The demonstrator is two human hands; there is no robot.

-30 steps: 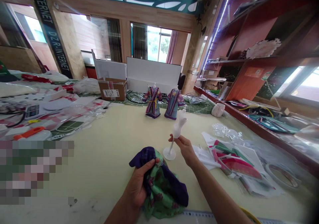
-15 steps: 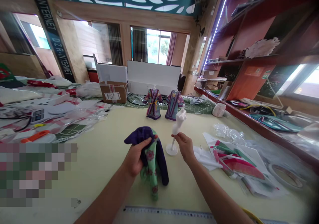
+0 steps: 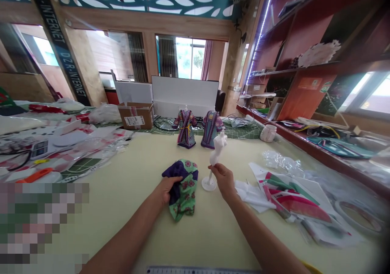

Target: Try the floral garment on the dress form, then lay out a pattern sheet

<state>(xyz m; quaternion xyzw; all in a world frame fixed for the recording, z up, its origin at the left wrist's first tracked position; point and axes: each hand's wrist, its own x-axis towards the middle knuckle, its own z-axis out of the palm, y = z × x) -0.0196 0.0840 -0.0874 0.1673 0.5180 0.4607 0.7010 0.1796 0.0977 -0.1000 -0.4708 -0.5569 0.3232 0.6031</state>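
My left hand (image 3: 168, 186) is closed on one side of a small doll garment (image 3: 188, 188), dark purple and green with reddish flowers. The cloth hangs bunched to the right of my fingers; whether it touches the table I cannot tell. With its thumb and fingertips my right hand (image 3: 224, 179) pinches the thin pole of a white miniature mannequin (image 3: 218, 148), just under the torso. The mannequin stands upright on its round base, bare. Behind it are a purple-striped doll robe with a yellow tie (image 3: 186, 130) and a blue-and-purple doll robe (image 3: 209, 130), both upright.
Plastic-wrapped pink and green packets (image 3: 295, 201) and a roll of tape (image 3: 359, 215) lie at the right. A ruler (image 3: 195, 270) runs along the near edge. A cardboard box (image 3: 136, 115) and an orange-handled tool (image 3: 35, 175) are at the left.
The garment has been turned and lowered slightly, so more green floral cloth shows and the long purple part no longer hangs down. My right hand keeps its pinch on the mannequin's pole.
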